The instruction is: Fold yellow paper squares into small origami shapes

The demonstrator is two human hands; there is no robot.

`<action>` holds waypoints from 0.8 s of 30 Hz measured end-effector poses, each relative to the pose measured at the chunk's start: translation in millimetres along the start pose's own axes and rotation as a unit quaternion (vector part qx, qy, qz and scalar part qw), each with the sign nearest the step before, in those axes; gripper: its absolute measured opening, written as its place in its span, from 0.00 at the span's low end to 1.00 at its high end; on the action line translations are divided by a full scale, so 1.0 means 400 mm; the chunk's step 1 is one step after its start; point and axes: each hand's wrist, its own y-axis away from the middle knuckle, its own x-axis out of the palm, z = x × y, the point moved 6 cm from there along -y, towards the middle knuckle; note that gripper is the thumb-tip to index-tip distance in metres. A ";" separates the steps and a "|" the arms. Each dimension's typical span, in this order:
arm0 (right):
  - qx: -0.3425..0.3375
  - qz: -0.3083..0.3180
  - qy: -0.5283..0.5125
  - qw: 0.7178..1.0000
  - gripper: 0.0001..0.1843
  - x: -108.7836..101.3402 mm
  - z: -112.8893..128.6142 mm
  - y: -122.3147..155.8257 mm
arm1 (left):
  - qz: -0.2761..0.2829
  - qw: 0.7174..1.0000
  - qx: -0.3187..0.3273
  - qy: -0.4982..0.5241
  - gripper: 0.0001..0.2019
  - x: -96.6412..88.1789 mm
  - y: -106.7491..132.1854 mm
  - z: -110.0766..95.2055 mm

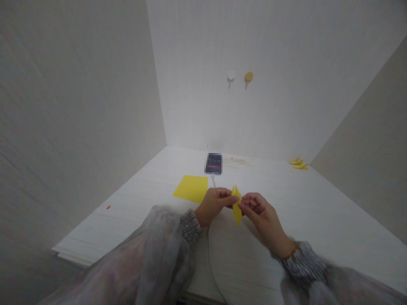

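Only one surface here could carry writing, the screen of the phone [213, 163] lying just above the middle of the frame, and it is too blurred to read; a dark field with a reddish band low on it is all that shows. A thin cable [210, 258] runs from the phone down the white table [318, 212] and passes between the two forearms toward the bottom edge.

At the centre of the frame the left hand [216, 205] and the right hand [262, 214] meet on a folded yellow paper [237, 212], a narrow pointed shape held upright above the table. The left fingers [229, 198] are drawn together, thumb and fingertips pinched on the paper's left edge; a ring [219, 191] sits on one finger. The right fingers [249, 206] are likewise nearly closed and grip the paper's right edge, the rest of the hand curled behind. Both wrists come out of loose grey sleeves [165, 250] with gathered cuffs.

Left of the hands, a flat yellow sheet [191, 188] lies on the table, near the phone. A red speck [108, 207] rests farther left. At the far right corner of the table lie a few folded yellow pieces [299, 163]. High on the back wall hang a white hook [230, 77] and a yellow hook [248, 78], side by side.
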 end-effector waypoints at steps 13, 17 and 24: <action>0.000 0.050 -0.014 0.999 0.06 -0.008 0.011 -0.016 | 0.004 0.997 0.050 0.060 0.14 0.003 -0.005 -0.012; 0.023 0.035 -0.055 0.998 0.05 -0.015 -0.015 -0.018 | 0.028 0.995 0.055 0.077 0.16 0.008 -0.001 -0.016; 0.034 0.053 -0.117 0.991 0.05 -0.011 -0.019 -0.014 | 0.049 0.991 0.047 0.119 0.18 0.013 0.000 -0.014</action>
